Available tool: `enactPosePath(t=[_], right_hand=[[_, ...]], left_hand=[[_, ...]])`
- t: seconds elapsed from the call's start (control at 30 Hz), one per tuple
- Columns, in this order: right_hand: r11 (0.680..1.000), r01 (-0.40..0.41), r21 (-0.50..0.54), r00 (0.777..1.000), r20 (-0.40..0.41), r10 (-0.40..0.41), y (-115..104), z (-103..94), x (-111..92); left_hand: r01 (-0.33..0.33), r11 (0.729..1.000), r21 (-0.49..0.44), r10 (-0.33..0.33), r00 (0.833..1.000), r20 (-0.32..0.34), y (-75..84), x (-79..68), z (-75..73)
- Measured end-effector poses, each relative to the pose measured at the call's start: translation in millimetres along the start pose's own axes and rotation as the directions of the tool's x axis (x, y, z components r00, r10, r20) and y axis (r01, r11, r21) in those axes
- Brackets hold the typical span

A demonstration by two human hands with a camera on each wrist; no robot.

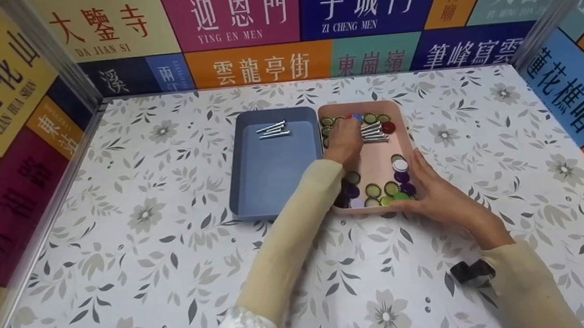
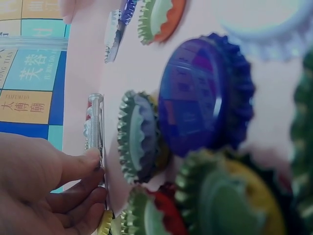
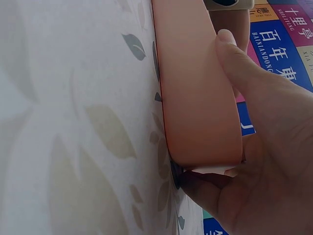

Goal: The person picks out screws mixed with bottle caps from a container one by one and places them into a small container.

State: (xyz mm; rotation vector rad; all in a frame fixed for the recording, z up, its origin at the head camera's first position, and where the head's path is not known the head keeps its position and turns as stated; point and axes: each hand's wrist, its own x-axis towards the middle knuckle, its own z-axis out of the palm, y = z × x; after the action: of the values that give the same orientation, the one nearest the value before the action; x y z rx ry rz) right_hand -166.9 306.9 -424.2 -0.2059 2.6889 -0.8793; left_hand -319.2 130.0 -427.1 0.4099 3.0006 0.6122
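My left hand (image 1: pixel 346 138) reaches into the pink tray (image 1: pixel 376 163), beside a bundle of silvery screws (image 1: pixel 374 132). In the left wrist view, the thumb and fingers of that hand (image 2: pixel 58 183) pinch the end of a screw (image 2: pixel 95 122); how many screws are between them cannot be seen. My right hand (image 1: pixel 443 196) holds the tray's near right corner, its thumb at the front rim and its fingers along the right side. The right wrist view shows this hand (image 3: pixel 264 142) against the tray's outer wall (image 3: pixel 200 93).
Left of the pink tray, touching it, stands a blue tray (image 1: pixel 278 186) with several screws (image 1: pixel 273 130) at its back. Bottle caps (image 1: pixel 373 190) line the pink tray's edges. A black object (image 1: pixel 472 273) is by the right wrist. Printed panels (image 1: pixel 258 65) border the flowered tabletop (image 1: pixel 176 277).
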Motion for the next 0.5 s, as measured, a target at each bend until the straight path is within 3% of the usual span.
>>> enactPosePath(t=[0.5], right_hand=[[1.0,-0.004,-0.003,1.0,-0.01,0.004,1.5,0.9,0.9]], left_hand=[[0.024,0.982,-0.19,-0.021,1.0,0.018,-3.7,1.5,-4.0]])
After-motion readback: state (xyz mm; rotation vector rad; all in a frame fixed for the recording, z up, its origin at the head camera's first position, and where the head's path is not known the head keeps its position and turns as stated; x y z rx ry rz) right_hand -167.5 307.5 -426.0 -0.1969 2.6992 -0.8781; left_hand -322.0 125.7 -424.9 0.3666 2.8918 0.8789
